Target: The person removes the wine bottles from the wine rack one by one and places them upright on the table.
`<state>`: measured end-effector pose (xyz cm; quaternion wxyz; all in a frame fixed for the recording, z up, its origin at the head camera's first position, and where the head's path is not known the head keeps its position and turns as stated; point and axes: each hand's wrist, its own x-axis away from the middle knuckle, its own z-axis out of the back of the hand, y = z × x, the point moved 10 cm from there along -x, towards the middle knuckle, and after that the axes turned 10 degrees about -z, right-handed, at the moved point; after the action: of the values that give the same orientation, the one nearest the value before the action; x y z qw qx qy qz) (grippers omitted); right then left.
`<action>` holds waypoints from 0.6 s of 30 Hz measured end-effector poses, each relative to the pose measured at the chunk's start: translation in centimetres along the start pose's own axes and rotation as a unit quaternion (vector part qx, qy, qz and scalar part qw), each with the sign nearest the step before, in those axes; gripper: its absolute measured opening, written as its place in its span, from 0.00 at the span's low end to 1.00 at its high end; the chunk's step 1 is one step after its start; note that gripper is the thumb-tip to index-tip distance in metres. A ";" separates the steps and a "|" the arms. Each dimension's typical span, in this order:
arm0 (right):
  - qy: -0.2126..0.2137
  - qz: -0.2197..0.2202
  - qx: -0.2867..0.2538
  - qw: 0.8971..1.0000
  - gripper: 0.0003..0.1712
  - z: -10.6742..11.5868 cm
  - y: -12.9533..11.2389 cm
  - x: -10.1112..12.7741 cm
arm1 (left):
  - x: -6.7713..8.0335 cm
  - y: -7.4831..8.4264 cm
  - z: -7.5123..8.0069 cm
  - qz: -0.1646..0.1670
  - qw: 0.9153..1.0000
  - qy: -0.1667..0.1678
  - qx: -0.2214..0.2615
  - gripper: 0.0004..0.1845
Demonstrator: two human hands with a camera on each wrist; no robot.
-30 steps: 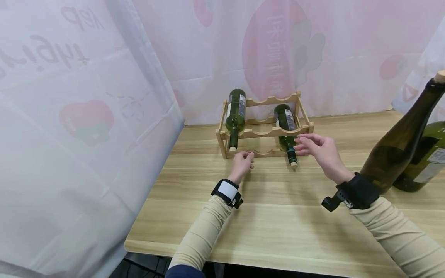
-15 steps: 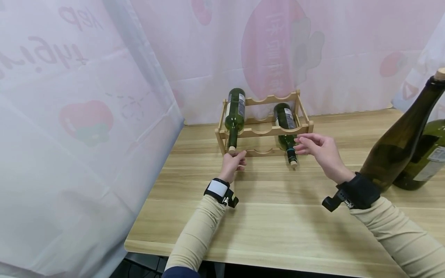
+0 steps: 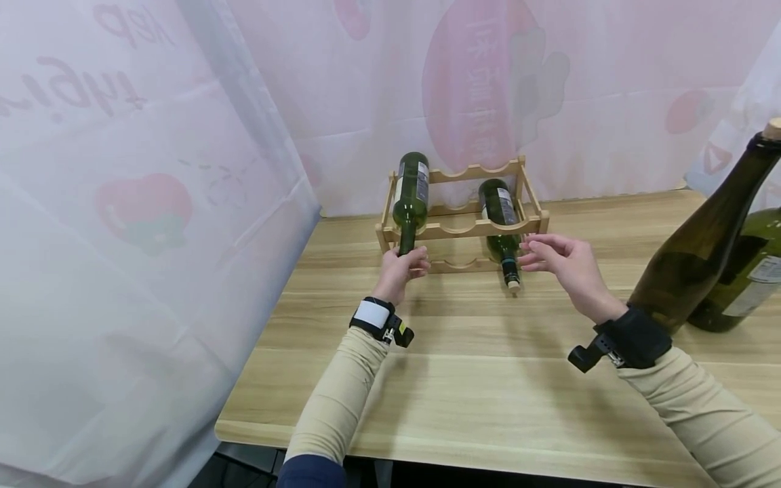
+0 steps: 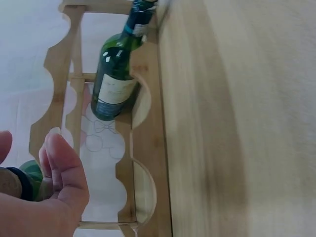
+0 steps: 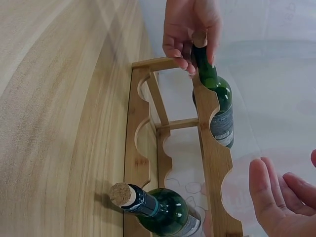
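Head view: a wooden rack (image 3: pixel 464 227) stands at the back of the tabletop (image 3: pixel 488 379). The left hand (image 3: pixel 401 266) curls its grip around the neck of a green bottle (image 3: pixel 410 198) lying in the rack's upper left cradle, neck toward the person. The right hand (image 3: pixel 564 261) hovers with fingers relaxed and apart, holding nothing, just beside the neck of a second bottle (image 3: pixel 502 224) in the lower right. Two more bottles (image 3: pixel 708 244) are cut off at the right edge.

Left wrist view: the thumb and fingers (image 4: pixel 61 170) fill the corner; only a sliver of the gripped neck (image 4: pixel 29 180) shows.

Right wrist view: the left hand (image 5: pixel 190 29) pinches the corked neck (image 5: pixel 205 64), which juts past the rack's front rail. The right hand's fingertips (image 5: pixel 274 197) are cropped.
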<state>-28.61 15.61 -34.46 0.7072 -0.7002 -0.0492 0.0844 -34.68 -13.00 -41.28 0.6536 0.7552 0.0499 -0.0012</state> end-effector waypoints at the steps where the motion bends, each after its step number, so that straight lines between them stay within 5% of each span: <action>1: -0.001 0.001 -0.003 1.000 0.15 0.0 0.0 0.0 | -0.1 0.1 0.0 0.000 1.000 0.000 0.006 0.07; 9: -0.001 0.002 -0.002 1.000 0.14 0.3 0.0 0.2 | -1.4 0.2 -0.2 0.011 0.996 -0.004 0.084 0.10; 18: -0.001 -0.001 0.000 1.000 0.14 0.6 0.1 0.2 | -1.8 0.2 -0.3 0.027 0.992 0.002 0.120 0.23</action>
<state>-28.49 16.25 -34.53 0.7076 -0.6997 -0.0508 0.0845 -36.44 -12.85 -40.88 0.5581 0.8291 0.0308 0.0121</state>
